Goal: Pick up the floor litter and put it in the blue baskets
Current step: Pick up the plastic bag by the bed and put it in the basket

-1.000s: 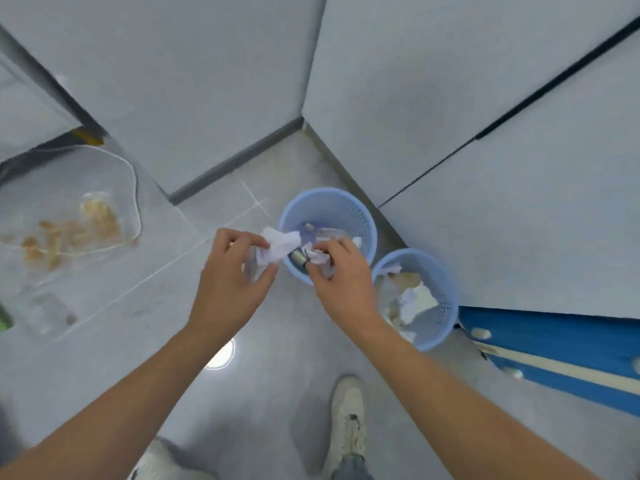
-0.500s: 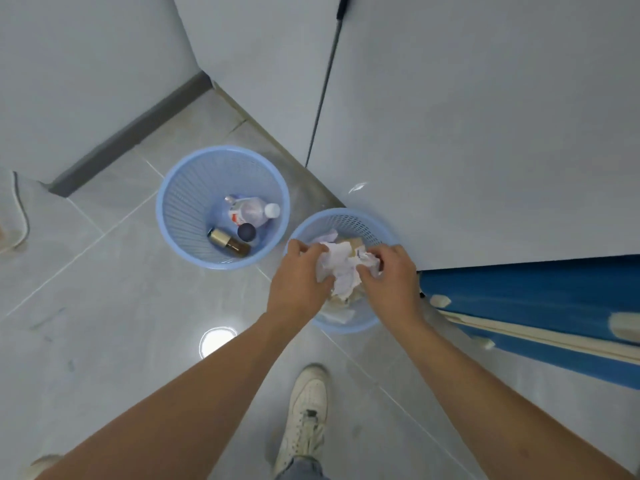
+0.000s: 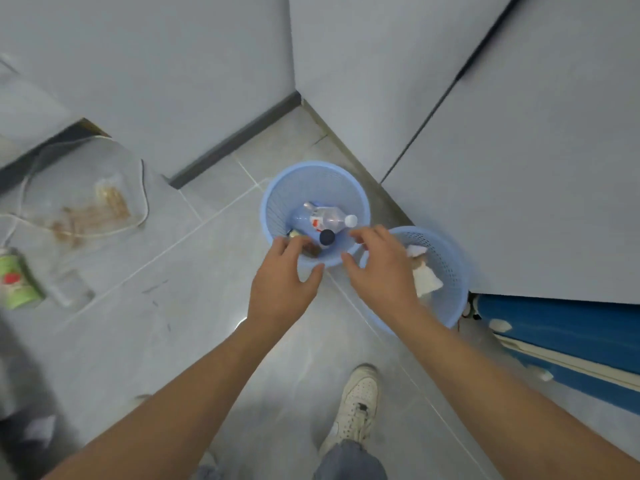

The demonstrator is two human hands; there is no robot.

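Note:
Two blue baskets stand in the corner of the grey tiled floor. The left basket (image 3: pixel 313 183) holds a clear plastic bottle (image 3: pixel 327 218), a dark cap and a small brown bottle. The right basket (image 3: pixel 450 271) holds crumpled white paper (image 3: pixel 424 277). My left hand (image 3: pixel 282 280) hovers over the near rim of the left basket, fingers relaxed and empty. My right hand (image 3: pixel 379 268) hangs between the two baskets, fingers spread, holding nothing. On the floor at the far left lie a green can (image 3: pixel 17 280) and a clear plastic bag (image 3: pixel 86 202) with brown scraps.
Grey walls meet in a corner behind the baskets. A blue panel (image 3: pixel 561 336) lies low on the right beside the right basket. My white shoe (image 3: pixel 356 407) stands on the tiles below the hands. A white cable (image 3: pixel 143 188) loops around the plastic bag.
Both hands let go of the crumpled paper, which now lies in the right basket. The hands have opened and drawn back toward the left, and the view has swung left.

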